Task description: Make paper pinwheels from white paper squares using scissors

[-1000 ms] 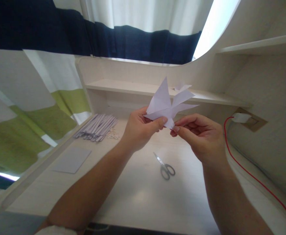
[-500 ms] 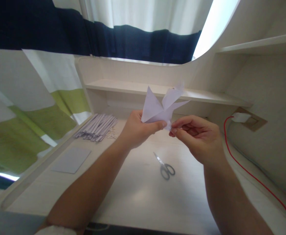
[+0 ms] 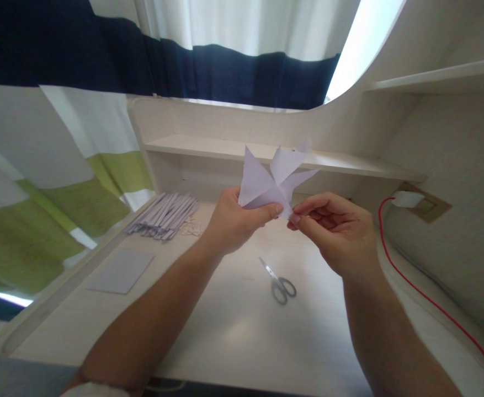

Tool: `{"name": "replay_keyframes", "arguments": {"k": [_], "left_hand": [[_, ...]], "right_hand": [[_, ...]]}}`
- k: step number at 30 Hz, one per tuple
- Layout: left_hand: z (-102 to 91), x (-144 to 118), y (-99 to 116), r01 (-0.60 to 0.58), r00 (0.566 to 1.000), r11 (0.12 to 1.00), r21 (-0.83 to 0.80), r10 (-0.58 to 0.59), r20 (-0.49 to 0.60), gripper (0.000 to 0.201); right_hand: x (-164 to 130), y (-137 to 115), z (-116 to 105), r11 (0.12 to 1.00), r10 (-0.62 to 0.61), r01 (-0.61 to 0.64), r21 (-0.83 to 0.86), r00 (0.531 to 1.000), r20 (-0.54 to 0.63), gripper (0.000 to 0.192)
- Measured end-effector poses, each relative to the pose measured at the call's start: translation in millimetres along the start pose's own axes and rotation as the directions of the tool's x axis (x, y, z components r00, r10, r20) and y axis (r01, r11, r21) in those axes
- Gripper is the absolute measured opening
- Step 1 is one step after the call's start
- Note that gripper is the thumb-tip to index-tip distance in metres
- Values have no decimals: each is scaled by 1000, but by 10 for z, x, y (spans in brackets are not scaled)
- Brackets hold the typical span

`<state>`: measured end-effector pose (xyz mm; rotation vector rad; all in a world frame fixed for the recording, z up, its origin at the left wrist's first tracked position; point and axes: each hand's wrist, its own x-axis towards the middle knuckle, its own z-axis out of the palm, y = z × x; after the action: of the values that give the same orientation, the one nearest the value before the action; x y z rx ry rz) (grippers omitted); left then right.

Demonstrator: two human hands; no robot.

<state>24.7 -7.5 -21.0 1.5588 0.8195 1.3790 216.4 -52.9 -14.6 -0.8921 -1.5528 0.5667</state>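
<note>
Folded paper [image 3: 272,182] held up in the air over the desk [image 3: 242,325], between our two hands, in front of the low shelf [image 3: 225,148]. Its pointed flaps stand up and fan out; a second ago they spread wider and flatter to the right, now they sit drawn together and more upright, so the piece has been turned or squeezed a little at its base. Left hand [image 3: 235,223] is closed around the lower left of the paper, thumb pressed across the front. Right hand [image 3: 336,231] pinches the bottom tip between thumb and forefinger, other fingers curled loosely; its grip point has hardly shifted. We judge the work is at the base corner, a small crease or tuck there. Below the hands, scissors [image 3: 281,282] lie flat on the desk, untouched. Farther left, a bundle of paper strips [image 3: 163,215], and nearer us a flat grey sheet [image 3: 121,270]. Red cable [image 3: 424,292] runs along the right edge to a wall socket [image 3: 419,201].
</note>
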Motion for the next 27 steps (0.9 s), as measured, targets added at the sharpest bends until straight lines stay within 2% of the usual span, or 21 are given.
{"name": "replay_keyframes", "arguments": {"k": [14, 18, 20, 22, 23, 24, 25, 27], "left_hand": [[35, -1, -35, -20, 1000, 1000, 10, 20, 1, 24], [29, 53, -79, 10, 1000, 999, 36, -9, -13, 25], [18, 90, -99, 40, 999, 998, 42, -39, -16, 25], [10, 121, -109, 69, 998, 997, 32, -69, -9, 24], [8, 132, -111, 80, 997, 997, 17, -80, 1, 22], [7, 140, -111, 88, 996, 996, -1, -88, 15, 22], [7, 143, -109, 91, 995, 996, -22, -91, 30, 21], [8, 139, -104, 89, 994, 994, -59, -85, 66, 22]], "right_hand": [[66, 27, 24, 998, 37, -35, 49, 999, -29, 12], [69, 132, -10, 992, 100, -99, 73, 995, -14, 19], [-18, 258, -53, 984, 177, -177, 33, 984, 12, 23], [-185, 426, -98, 941, 312, -295, -163, 946, 88, 23], [-290, 517, -115, 864, 425, -339, -372, 887, 180, 23], [-399, 607, -126, 739, 550, -323, -591, 796, 252, 24], [-505, 693, -130, 675, 620, -313, -669, 732, 283, 20], [-676, 833, -116, 580, 700, -304, -756, 660, 271, 18]]}}
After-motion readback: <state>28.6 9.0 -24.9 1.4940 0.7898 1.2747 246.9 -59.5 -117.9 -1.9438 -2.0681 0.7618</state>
